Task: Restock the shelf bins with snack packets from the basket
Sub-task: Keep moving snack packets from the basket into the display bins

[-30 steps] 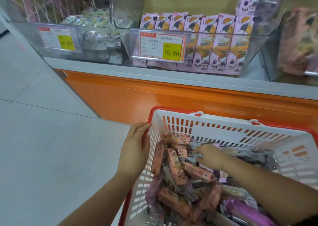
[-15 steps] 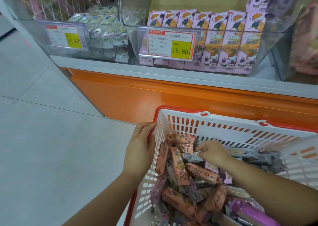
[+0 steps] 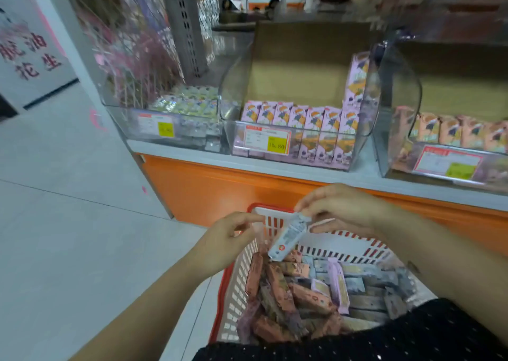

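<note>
A white basket with a red rim (image 3: 347, 246) sits low in front of me, filled with several orange, grey and purple snack packets (image 3: 291, 292). My right hand (image 3: 343, 209) pinches the top end of a pale grey packet (image 3: 288, 235), which hangs above the basket's far left corner. My left hand (image 3: 225, 239) hovers just left of that corner with its fingers loosely curled and holds nothing. Three clear shelf bins stand above: the left bin (image 3: 189, 105) with pale packets, the middle bin (image 3: 302, 129) with purple packets, and the right bin (image 3: 453, 132) with orange packets.
The bins rest on a grey ledge above an orange shelf base (image 3: 220, 190). Price labels (image 3: 268, 142) hang on the bin fronts. Grey tiled floor (image 3: 68, 223) stretches to the left. A wire rack (image 3: 137, 52) rises behind the left bin.
My right hand has come up out of the basket with a pale grey packet. My left hand has left the basket rim. The view has tilted up toward the bins.
</note>
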The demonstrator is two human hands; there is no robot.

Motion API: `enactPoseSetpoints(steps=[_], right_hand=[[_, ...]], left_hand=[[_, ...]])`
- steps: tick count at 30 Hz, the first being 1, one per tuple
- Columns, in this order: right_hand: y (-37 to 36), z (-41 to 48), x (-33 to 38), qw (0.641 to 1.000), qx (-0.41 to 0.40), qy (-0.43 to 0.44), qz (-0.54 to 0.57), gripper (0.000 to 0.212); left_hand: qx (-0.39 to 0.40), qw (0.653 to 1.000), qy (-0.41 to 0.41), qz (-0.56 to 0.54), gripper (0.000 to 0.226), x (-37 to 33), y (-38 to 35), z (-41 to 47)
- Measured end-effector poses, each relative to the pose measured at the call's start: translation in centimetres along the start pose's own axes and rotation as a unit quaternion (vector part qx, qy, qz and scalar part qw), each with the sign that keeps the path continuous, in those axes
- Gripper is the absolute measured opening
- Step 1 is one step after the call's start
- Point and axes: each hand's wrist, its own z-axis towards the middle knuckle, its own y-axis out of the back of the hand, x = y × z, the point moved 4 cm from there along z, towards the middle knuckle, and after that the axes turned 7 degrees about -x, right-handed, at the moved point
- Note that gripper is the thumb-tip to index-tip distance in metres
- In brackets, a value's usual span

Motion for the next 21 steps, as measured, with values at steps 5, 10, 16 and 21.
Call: enactPoseSetpoints(steps=[5, 10, 16, 21], right_hand=[[-2.1, -3.4, 6.3, 0.987, -0.006, 0.026, 0.157, 0.018], [-4.5, -5.6, 9.8, 0.977, -0.003, 0.048, 0.206, 0.013], [-6.6, -7.3, 12.4, 0.974, 0.011, 0.183, 0.135, 0.012], [-7.4, -8.1, 12.7, 0.969, -0.029, 0.243, 0.011, 0.017]], left_hand=[[-0.028, 0.992, -0.025, -0.124, 0.043, -4.5, 3.2, -4.1], [-0.106, 0.977, -0.020, -0.185, 0.032, -5.5, 6.5, -7.0], [-0.081, 0.920, 0.064, -0.377, 0.030, -5.5, 9.2, -8.9], [-0.092, 0.892, 0.112, -0.428, 0.033, -5.2, 11.0, -9.5]])
